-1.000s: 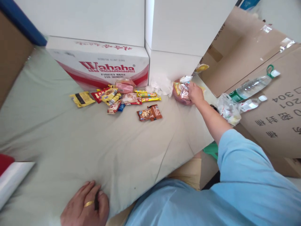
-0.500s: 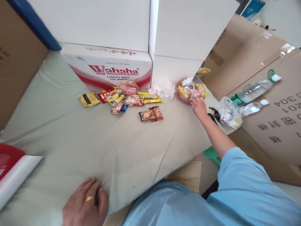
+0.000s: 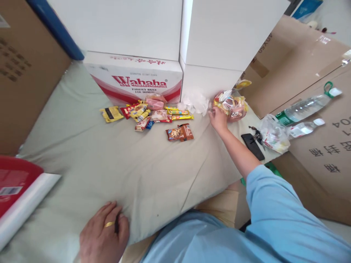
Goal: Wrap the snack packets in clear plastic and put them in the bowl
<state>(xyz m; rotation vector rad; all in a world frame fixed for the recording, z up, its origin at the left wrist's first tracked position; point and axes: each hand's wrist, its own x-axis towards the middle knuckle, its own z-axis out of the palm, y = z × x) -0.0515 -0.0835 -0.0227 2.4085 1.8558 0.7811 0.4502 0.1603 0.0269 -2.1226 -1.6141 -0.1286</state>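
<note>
My right hand (image 3: 218,118) is at the left side of a clear bag of packaged snacks (image 3: 231,104), fingers closed at its edge; what they grip is too small to make out. Crumpled clear plastic (image 3: 195,103) lies just left of that hand. My left hand (image 3: 105,233), with a gold ring, rests on the cloth near the front edge, fingers together and curled, a dark thing between thumb and fingers. A pile of wrapped snacks (image 3: 160,115) lies against the Wahaha box (image 3: 137,78). Brown cookie packets (image 3: 180,133) lie in front, a yellow packet (image 3: 112,114) at left.
A black phone (image 3: 252,146), a plastic bag (image 3: 274,133) and two bottles (image 3: 304,107) are at the right. Cardboard boxes (image 3: 276,65) stand beyond them. A red object (image 3: 19,182) with a white edge sits at the left. White boxes (image 3: 216,36) rise behind.
My right hand has moved left, from the front of the snack bag to its left side. The phone is now uncovered. The whole view has shifted slightly; my left hand stays on the cloth.
</note>
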